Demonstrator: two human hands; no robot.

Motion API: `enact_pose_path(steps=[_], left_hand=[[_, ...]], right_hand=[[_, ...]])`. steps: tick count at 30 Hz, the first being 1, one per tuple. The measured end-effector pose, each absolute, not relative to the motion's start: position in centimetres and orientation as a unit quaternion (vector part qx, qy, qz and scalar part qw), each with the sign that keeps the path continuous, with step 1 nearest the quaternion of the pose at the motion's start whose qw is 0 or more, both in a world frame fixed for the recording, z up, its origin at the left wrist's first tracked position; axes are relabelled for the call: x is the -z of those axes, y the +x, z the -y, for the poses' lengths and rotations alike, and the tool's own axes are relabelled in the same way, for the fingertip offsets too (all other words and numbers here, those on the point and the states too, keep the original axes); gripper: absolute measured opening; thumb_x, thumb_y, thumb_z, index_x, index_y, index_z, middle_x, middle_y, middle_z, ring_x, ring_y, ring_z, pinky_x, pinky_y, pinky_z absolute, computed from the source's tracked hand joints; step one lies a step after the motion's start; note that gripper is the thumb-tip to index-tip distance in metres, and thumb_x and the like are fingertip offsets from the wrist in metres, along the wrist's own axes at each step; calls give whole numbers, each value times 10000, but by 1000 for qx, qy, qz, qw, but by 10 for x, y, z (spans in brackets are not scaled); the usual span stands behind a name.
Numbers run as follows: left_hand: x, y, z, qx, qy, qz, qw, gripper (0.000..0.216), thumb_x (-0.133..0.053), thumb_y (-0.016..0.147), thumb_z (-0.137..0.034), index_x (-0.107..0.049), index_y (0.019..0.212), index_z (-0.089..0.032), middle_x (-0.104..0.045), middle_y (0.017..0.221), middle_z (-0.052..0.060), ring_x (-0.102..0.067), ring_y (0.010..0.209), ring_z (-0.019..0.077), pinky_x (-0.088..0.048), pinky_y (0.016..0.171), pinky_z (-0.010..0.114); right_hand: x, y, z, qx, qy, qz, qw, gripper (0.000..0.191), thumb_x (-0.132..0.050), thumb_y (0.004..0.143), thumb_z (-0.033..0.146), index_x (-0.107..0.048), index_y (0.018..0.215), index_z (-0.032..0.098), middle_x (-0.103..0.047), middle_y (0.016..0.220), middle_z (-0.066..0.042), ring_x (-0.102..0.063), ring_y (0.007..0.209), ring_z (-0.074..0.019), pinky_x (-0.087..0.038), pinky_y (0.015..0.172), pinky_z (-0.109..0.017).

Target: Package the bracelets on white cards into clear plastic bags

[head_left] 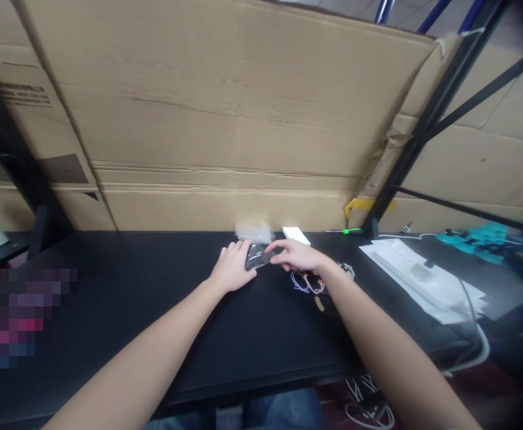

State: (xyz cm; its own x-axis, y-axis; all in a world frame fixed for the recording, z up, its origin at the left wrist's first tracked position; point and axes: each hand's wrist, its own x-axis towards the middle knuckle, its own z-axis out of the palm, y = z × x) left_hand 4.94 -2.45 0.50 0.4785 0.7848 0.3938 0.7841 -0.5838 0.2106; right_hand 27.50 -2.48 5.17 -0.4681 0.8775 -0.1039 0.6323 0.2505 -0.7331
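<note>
My left hand point(231, 267) is closed round the left end of a small dark packet point(256, 257) with a shiny clear plastic surface; what is inside I cannot make out. From the right, my right hand point(299, 257) has its thumb and fingers at the packet's other end. Just behind the packet lies a translucent whitish bag point(254, 232). A white box or card point(296, 235) sits behind my right hand. Partly hidden under my right wrist are several hair-tie-like coloured loops point(306, 283), and a dark ring with a tan part point(319, 303) lies nearer me.
The black table point(153, 286) ends at a tall cardboard wall point(225, 119). A thin green-handled tool point(351, 231) lies by the wall. To the right are white papers point(395, 263) under a power strip with a cable, and teal objects point(476, 242). Black metal posts point(416, 143) rise on both sides.
</note>
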Motion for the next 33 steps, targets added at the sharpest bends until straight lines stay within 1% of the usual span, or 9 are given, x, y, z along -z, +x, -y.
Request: enact_pose_path(steps=[3, 6, 9, 12, 18, 21, 24, 28, 33], left_hand=[[-15, 47, 25, -196, 882, -427, -28, 605, -569, 740, -326, -361, 1302, -247, -538, 1205, 92, -487, 1054, 291, -358, 866, 410], [-36, 43, 18, -132, 914, -371, -93, 647, -599, 707, -280, -384, 1315, -233, -546, 1223, 104, -481, 1098, 300, -331, 904, 413], [-66, 41, 5, -38, 937, -320, -134, 660, -640, 675, -274, -425, 1298, -233, -577, 1202, 109, -505, 1085, 295, -315, 919, 411], [-102, 43, -4, 26, 947, -290, -139, 810, -692, 625, -306, -355, 1360, -258, -528, 1304, 104, -481, 1132, 293, -321, 914, 395], [-154, 47, -2, 69, 960, -231, -140, 753, -680, 631, -307, -413, 1334, -270, -583, 1226, 81, -488, 1120, 279, -335, 894, 353], [-161, 46, -3, 70, 958, -240, -137, 785, -694, 603, -274, -421, 1338, -292, -583, 1226, 77, -480, 1135, 299, -318, 928, 373], [-156, 45, -6, 58, 959, -258, -99, 819, -701, 588, -270, -405, 1350, -322, -547, 1288, 62, -449, 1181, 318, -292, 967, 398], [-140, 42, -11, 29, 955, -284, -76, 861, -709, 590, -330, -360, 1377, -319, -488, 1351, 65, -443, 1193, 321, -285, 974, 398], [-120, 42, -13, 0, 953, -292, -86, 832, -674, 631, -338, -335, 1391, -309, -514, 1310, 76, -490, 1131, 300, -299, 948, 383]], right_hand=[[-55, 270, 36, -447, -454, 765, 93, 581, -648, 763, 423, -508, 1287, 214, -578, 575, 25, -427, 432, -91, -297, 416, -209], [-57, 271, 37, -430, -430, 789, 87, 600, -665, 766, 336, -479, 1326, 230, -540, 565, 44, -442, 466, -91, -324, 459, -211], [-53, 274, 35, -338, -404, 840, 131, 607, -670, 767, 280, -476, 1342, 278, -510, 622, 47, -447, 526, -96, -363, 527, -226], [-47, 272, 34, -206, -370, 888, 178, 609, -670, 772, 276, -475, 1349, 303, -520, 702, 29, -457, 591, -113, -388, 597, -251], [-47, 265, 36, -49, -338, 904, 256, 609, -653, 790, 349, -460, 1364, 289, -597, 993, -63, -516, 830, -185, -401, 773, -327], [-45, 262, 37, -77, -354, 891, 273, 645, -673, 764, 387, -458, 1363, 284, -606, 900, -34, -498, 722, -155, -401, 720, -302], [-38, 258, 36, -160, -385, 850, 322, 579, -694, 725, 418, -559, 1257, 233, -597, 782, -9, -462, 616, -125, -395, 635, -270], [-33, 252, 28, -313, -425, 748, 403, 331, -555, 811, 397, -646, 1030, 166, -638, 773, -38, -460, 530, -105, -380, 530, -242], [-30, 251, 20, -376, -461, 680, 428, 327, -470, 849, 410, -654, 845, 140, -630, 687, -40, -421, 444, -80, -319, 447, -219]])
